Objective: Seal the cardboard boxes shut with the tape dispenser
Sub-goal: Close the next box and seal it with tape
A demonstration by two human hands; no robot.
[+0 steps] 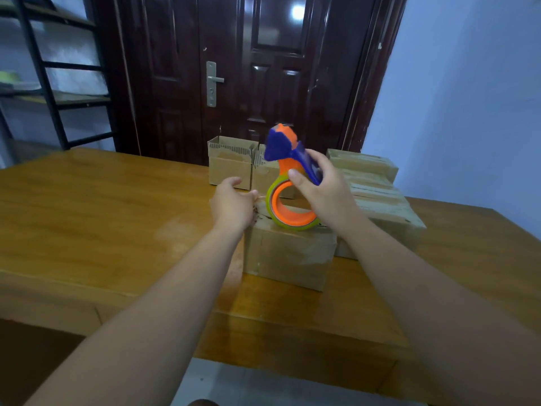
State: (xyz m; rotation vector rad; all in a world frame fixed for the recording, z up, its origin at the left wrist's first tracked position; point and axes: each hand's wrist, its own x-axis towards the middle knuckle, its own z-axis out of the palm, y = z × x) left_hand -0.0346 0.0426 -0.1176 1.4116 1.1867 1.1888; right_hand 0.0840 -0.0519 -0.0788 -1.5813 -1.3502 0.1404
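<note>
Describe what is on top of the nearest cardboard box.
The tape dispenser stands on the nearest box, its roll touching the top, gripped by the right hand. The left hand covers the top's left edge; the seam beneath the roll is hidden.

- Tape dispenser (pixel 292 171): frame was orange, handle and head dark blue; its tape roll (pixel 295 227) was yellow-green.
- Cardboard box (pixel 289 253) beneath the tape dispenser: plain brown, with paler glossy patches.
- Open boxes (pixel 229 165) behind the tape dispenser: brown, flap edges showed corrugated ribbing.
- Table (pixel 87 206) under the tape dispenser: golden-brown, wood-grained.
- Door (pixel 234 39) behind the tape dispenser: glossy dark red-brown; handle plate (pixel 211 83) was silver.
- Wall (pixel 468 98) right of the tape dispenser: pale blue.
</note>
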